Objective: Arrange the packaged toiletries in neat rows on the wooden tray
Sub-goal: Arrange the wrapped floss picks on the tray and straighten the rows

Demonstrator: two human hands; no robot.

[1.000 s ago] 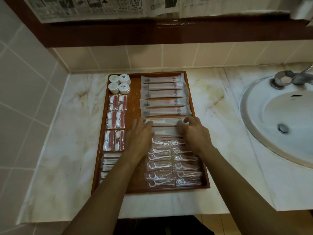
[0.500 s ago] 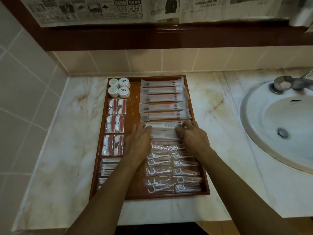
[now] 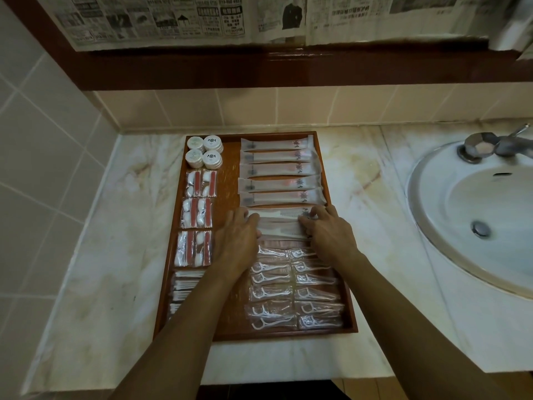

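- On the wooden tray (image 3: pixel 227 168), in the middle of its right side, your two hands lie on the packed combs (image 3: pixel 278 223).
- Your left hand (image 3: pixel 238 236) presses the left ends of the combs with fairly straight fingers.
- Your right hand (image 3: pixel 328 235) has bent fingers on the right ends; I cannot tell if it pinches them.
- At the tray's far right lie five long white packets (image 3: pixel 278 171) in a row.
- At its far left corner sit four round white tubs (image 3: pixel 204 151).
- Down its left side lie red-and-white packs (image 3: pixel 197 212).
- At its near right lie floss picks (image 3: pixel 294 290) in two rows.
- The tray rests on the marble surface (image 3: pixel 109 255), left of the sink (image 3: pixel 484 215).
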